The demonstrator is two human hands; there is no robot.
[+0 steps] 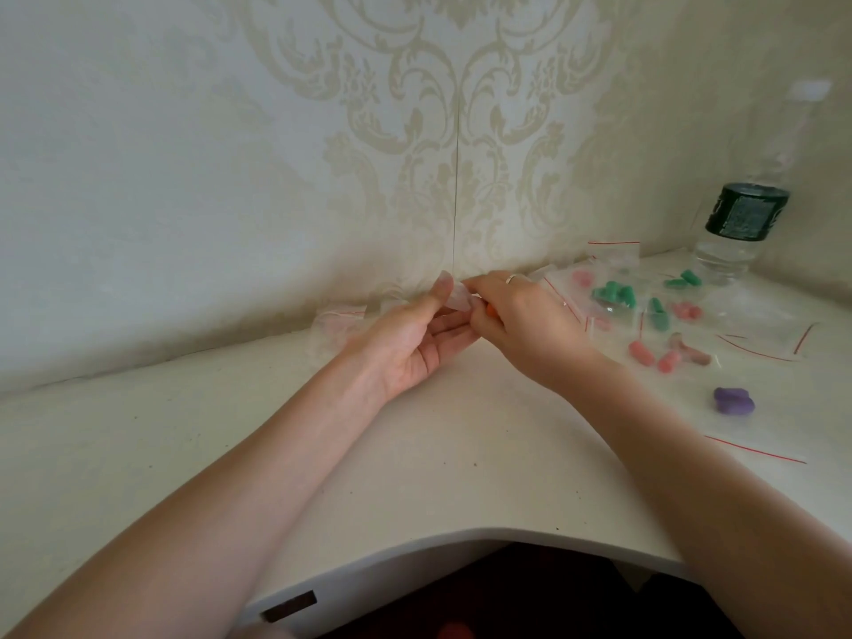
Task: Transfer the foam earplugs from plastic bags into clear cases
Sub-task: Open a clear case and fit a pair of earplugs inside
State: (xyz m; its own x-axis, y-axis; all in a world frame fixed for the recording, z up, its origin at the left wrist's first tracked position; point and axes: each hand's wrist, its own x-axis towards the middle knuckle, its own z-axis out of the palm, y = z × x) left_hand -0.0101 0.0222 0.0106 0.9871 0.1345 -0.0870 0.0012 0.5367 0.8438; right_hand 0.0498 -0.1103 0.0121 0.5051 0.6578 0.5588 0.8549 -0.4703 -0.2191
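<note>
White desk (442,454) against damask-papered wall (322,131)

Meeting above the middle of the desk (415,477), near the wall (230,177): left hand (415,343) on the left, right hand (521,325) on the right, pinching a small clear case (454,299) between them. Lying behind the left hand, against the wall: a bag (339,322). Spreading to the right of the right hand: bags of earplugs (645,306). Standing behind these, in the far right corner: a bottle (737,228). Lying nearest the front at right: a bagged earplug pair (734,401).
</note>
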